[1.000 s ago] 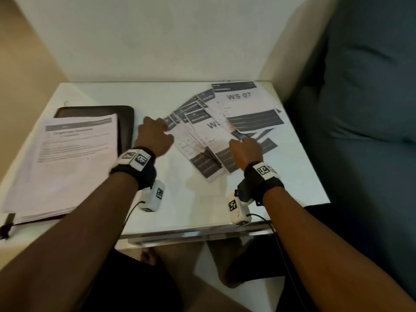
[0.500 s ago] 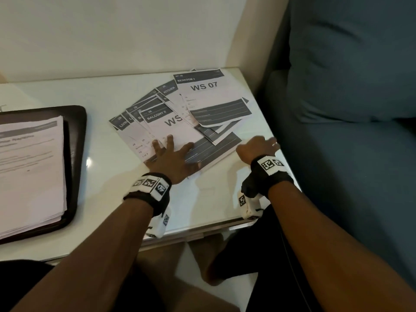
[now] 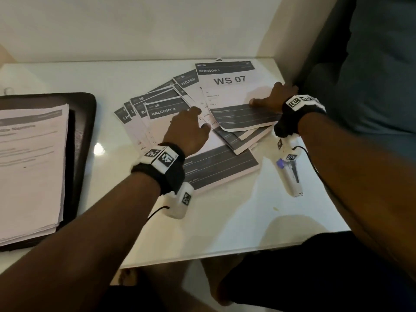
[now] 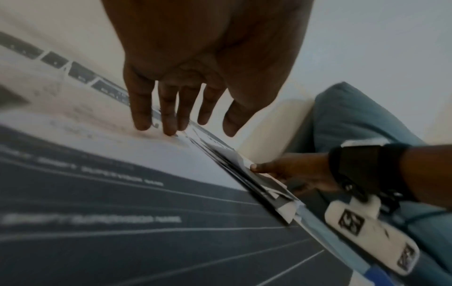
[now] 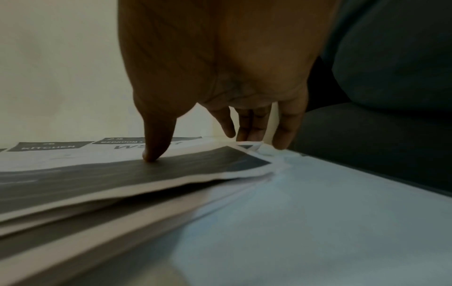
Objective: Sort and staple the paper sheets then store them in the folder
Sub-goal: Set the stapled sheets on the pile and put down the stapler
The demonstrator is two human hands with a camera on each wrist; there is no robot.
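Note:
Several printed sheets lie fanned out on the white table [image 3: 236,217]. The top ones read "BALCONY 2" [image 3: 162,113], "KITCHEN" [image 3: 188,81] and "WS 07" [image 3: 227,86]. My left hand [image 3: 198,118] rests flat on the BALCONY 2 sheet, and its straight fingertips [image 4: 168,127] touch the paper. My right hand [image 3: 265,95] is at the right edge of the WS 07 sheet [image 5: 73,152]. Its thumb [image 5: 153,152] presses the sheet's dark band, while the fingers [image 5: 254,133] reach down past the paper's corner. A dark folder [image 3: 85,122] lies at the left.
A thick stack of printed paper [image 3: 31,165] sits on the folder. A wall runs behind the table and a blue-grey sofa [image 3: 371,64] stands tight against its right side. Bare tabletop shows in front of the sheets.
My left hand slid up and to the right across the fanned sheets. My right hand left the table's right edge and moved up onto the WS 07 sheet.

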